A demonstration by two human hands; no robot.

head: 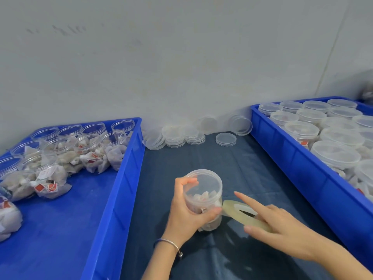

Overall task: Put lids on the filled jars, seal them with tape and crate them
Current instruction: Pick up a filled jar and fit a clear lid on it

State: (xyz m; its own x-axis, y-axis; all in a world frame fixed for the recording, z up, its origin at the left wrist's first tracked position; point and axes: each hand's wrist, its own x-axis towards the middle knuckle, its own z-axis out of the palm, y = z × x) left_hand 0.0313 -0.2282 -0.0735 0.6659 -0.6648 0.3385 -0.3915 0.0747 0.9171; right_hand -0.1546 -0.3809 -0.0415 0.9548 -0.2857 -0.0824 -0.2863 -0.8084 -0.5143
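While gripping the lidded jar [203, 197] around its wall, left hand [188, 211] curled tight: fingers hooked over the lid rim, thumb pressed low on the side facing the tape. Right hand [276, 221] holding the tape roll [245, 215] just beside the jar, thumb under the roll's near edge, forefinger stretched straight out over the top; hard to tell how the other fingers sit behind it. Roll lying nearly flat, long axis running from the jar out toward the right hand, leading end touching the jar wall right at the left thumb. Jar upright, slightly tilted, on the dark table [252, 168] near its front edge, between the two blue crates. Sealing looks just begun; likely next, turning the jar against the roll. Open filled jars [88, 146] waiting in the left crate [123, 178], lidded ones [335, 152] in the right crate [298, 158], spare lids [226, 139] along the table's far edge.
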